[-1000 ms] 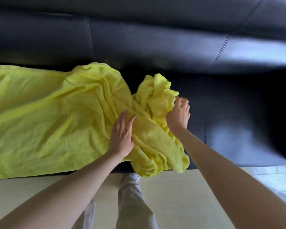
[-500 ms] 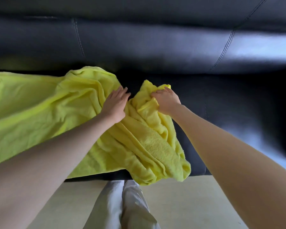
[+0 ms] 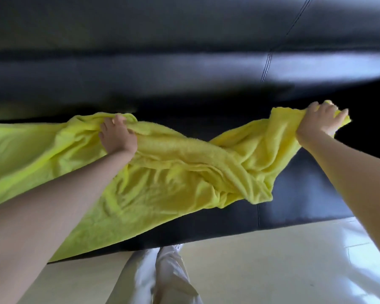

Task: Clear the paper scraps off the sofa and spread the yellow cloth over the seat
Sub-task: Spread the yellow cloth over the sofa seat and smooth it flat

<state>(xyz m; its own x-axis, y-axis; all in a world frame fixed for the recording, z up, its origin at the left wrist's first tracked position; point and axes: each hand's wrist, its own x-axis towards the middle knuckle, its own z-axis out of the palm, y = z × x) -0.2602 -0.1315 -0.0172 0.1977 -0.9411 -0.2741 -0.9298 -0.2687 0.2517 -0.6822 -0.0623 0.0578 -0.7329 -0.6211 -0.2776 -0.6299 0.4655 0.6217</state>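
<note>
The yellow cloth [image 3: 167,183] lies over the left and middle of the black leather sofa seat [image 3: 294,200], still wrinkled and bunched in the middle. My left hand [image 3: 116,137] grips its far edge near the backrest. My right hand [image 3: 318,121] grips another part of the far edge, stretched out to the right and held just above the seat. The cloth's right part hangs twisted between the two hands, with a loose corner drooping toward the seat front. No paper scraps show on the sofa.
The sofa backrest [image 3: 184,69] fills the top of the view. The right end of the seat is bare black leather. A pale tiled floor [image 3: 261,266] runs along the sofa front, and my legs in light trousers [image 3: 162,279] stand close to it.
Both hands closed on the cloth's far edge. My right hand pulled its part far to the right, drawing the bunched heap out over the middle of the seat.
</note>
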